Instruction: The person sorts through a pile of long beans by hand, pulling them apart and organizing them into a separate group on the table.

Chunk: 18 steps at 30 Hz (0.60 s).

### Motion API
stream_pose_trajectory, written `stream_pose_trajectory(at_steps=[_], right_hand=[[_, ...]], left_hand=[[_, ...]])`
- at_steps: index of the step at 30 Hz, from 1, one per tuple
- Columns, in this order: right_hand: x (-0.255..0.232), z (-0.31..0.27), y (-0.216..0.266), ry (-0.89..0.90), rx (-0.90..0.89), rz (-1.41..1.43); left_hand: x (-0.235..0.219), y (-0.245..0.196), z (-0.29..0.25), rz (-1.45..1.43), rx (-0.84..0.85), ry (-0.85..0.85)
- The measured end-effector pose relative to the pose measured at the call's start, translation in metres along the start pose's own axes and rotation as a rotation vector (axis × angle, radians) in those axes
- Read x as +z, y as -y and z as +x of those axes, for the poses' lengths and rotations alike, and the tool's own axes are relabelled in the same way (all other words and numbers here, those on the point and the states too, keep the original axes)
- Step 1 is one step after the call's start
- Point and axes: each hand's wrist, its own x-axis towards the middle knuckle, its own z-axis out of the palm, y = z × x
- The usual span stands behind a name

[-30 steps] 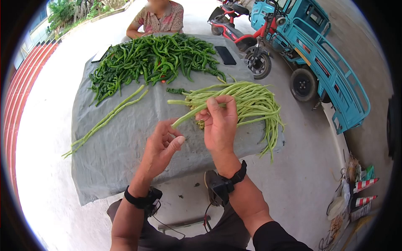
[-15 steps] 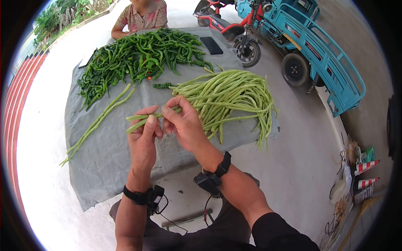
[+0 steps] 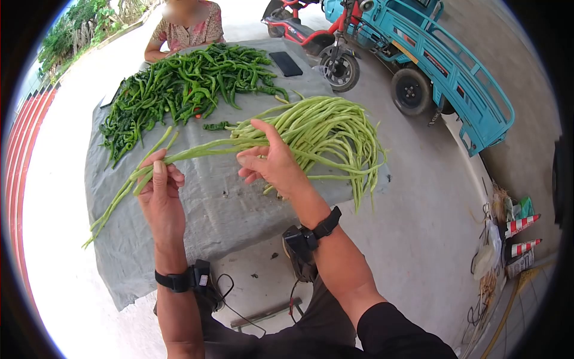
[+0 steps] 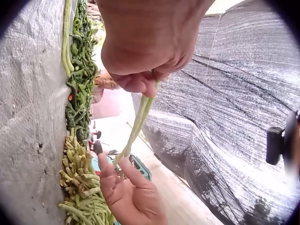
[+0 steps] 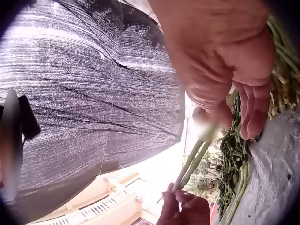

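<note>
In the head view my left hand [image 3: 162, 200] pinches the ends of a pair of long beans [image 3: 206, 149] between thumb and fingers. These beans stretch rightward to my right hand [image 3: 276, 164], whose index finger sticks out and whose fingers are loosely spread. In the left wrist view the held beans [image 4: 139, 123] run down to the relaxed right hand [image 4: 136, 199]. A large heap of long beans [image 3: 344, 128] lies behind and right of that hand. Two more long beans [image 3: 113, 200] lie at the left, partly overlapped by the left hand.
A grey cloth [image 3: 203, 221] covers the table. Green peppers [image 3: 185, 84] are heaped at the back, near a dark phone [image 3: 286, 64]. A person [image 3: 185, 27] sits opposite. A red scooter [image 3: 317, 36] and a blue cargo tricycle [image 3: 451, 66] stand beyond the table's right side.
The hands first came together on the beans. Since then the left hand has moved left with the bean ends, and the right hand has loosened its fingers. The head view has shifted slightly.
</note>
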Motion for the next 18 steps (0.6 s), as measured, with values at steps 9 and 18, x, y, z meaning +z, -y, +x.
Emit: stream_pose_trajectory(at_steps=[9, 18], right_hand=[[-0.081, -0.002, 0.009, -0.299, 0.04, -0.228], [-0.122, 0.005, 0.029, -0.624, -0.262, -0.354]], left_hand=[[-0.013, -0.008, 0.008, -0.045, 0.033, -0.028], [-0.027, -0.021, 0.014, -0.161, 0.042, -0.115]])
